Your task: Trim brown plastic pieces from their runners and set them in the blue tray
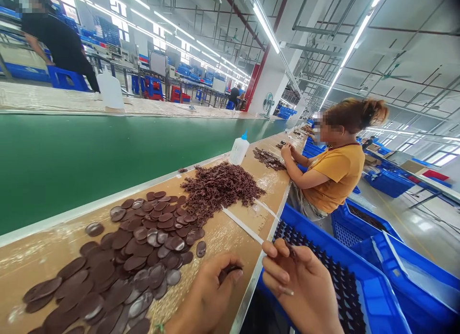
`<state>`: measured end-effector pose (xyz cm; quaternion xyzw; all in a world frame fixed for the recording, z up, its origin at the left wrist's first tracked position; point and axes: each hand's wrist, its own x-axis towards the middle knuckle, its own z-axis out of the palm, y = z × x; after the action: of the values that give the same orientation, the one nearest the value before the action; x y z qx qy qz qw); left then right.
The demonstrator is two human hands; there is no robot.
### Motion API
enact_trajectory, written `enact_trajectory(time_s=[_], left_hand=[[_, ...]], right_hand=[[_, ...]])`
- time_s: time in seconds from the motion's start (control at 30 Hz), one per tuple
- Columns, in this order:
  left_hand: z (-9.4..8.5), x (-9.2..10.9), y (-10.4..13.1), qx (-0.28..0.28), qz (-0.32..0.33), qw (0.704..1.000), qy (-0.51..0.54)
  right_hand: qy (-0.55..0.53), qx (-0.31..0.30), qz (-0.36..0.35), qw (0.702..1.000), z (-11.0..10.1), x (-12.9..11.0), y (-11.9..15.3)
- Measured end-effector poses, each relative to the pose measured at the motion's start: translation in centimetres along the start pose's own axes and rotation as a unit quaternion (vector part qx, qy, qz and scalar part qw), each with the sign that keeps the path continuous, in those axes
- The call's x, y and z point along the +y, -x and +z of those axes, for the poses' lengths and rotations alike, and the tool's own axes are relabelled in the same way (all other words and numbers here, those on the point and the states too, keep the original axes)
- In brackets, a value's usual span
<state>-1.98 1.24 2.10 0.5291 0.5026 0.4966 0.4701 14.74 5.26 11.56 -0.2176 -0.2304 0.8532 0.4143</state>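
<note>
One dark piece [225,274] sits between the left hand's [212,286] curled fingers over the bench's [219,240] edge; the right hand's [305,281] fingers pinch a brown bit [293,253].

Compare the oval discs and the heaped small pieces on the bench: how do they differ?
The oval discs are broad and flat, while the small pieces look thin and knobbly. Each oval disc is larger than a single small piece. The oval discs spread out, overlapping; the small pieces form a denser heap. Both are dark brown and lie on the same bench.
</note>
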Motion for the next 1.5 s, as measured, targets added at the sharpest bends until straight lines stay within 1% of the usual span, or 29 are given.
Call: enact_trajectory(time_s=[0.1, 0.17, 0.23, 0.37, 0.47, 0.53, 0.63, 0.73, 0.83, 0.93, 1.13, 1.27, 1.37, 1.43, 1.5], left_hand=[[0.2, -0.3, 0.2, 0.021, -0.015, 1.0, 0.014], [0.3, -0.3, 0.2, 0.035, -0.013, 0.999, 0.015], [0.3, -0.2, 0.1, 0.035, -0.015, 0.999, 0.018], [0.1, 0.6, 0.0, 0.029, -0.005, 0.999, 0.013], [0.0, 0.9, -0.2, 0.032, -0.003, 0.998, 0.053], [0.0, 0.9, -0.2, 0.036, -0.023, 0.993, 0.107], [0.1, 0.6, -0.3, 0.046, -0.067, 0.976, 0.2], [0.4, 0.5, -0.1, 0.039, -0.08, 0.962, 0.258], [0.5, 0.6, 0.0, 0.039, -0.086, 0.959, 0.267], [0.5, 0.7, -0.1, 0.05, -0.076, 0.959, 0.267], [0.4, 0.4, -0.5, 0.075, -0.073, 0.947, 0.303], [0.3, 0.6, -0.4, 0.057, -0.111, 0.932, 0.341], [0.3, 0.9, -0.2, 0.055, -0.131, 0.92, 0.364], [0.4, 1.1, -0.2, 0.053, -0.115, 0.917, 0.377], [0.7, 1.2, -0.1, 0.036, -0.087, 0.915, 0.393]], right_hand=[[0.117, 0.079, -0.069, 0.988, -0.8, 0.7, 0.0], [0.164, 0.103, -0.09, 0.977, -1.4, 1.2, 0.1], [0.181, 0.11, -0.093, 0.973, -1.7, 1.5, 0.1], [0.173, 0.136, -0.096, 0.971, -2.0, 1.9, 0.4], [0.175, 0.156, -0.094, 0.968, -2.1, 2.1, 0.5], [0.174, 0.162, -0.093, 0.967, -2.3, 2.3, 0.5], [0.168, 0.163, -0.094, 0.968, -2.4, 2.6, 0.5], [0.166, 0.165, -0.09, 0.968, -2.4, 2.7, 0.6], [0.167, 0.174, -0.085, 0.967, -2.5, 2.8, 0.6], [0.169, 0.177, -0.09, 0.966, -2.6, 3.0, 0.6], [0.135, 0.173, -0.078, 0.973, -3.5, 5.0, -0.1], [0.127, 0.185, -0.096, 0.97, -4.2, 6.6, -0.5], [0.137, 0.191, -0.119, 0.965, -4.1, 7.3, -0.5], [0.139, 0.198, -0.124, 0.962, -3.9, 7.5, -0.4], [0.144, 0.196, -0.118, 0.963, -3.9, 7.8, -0.3]])
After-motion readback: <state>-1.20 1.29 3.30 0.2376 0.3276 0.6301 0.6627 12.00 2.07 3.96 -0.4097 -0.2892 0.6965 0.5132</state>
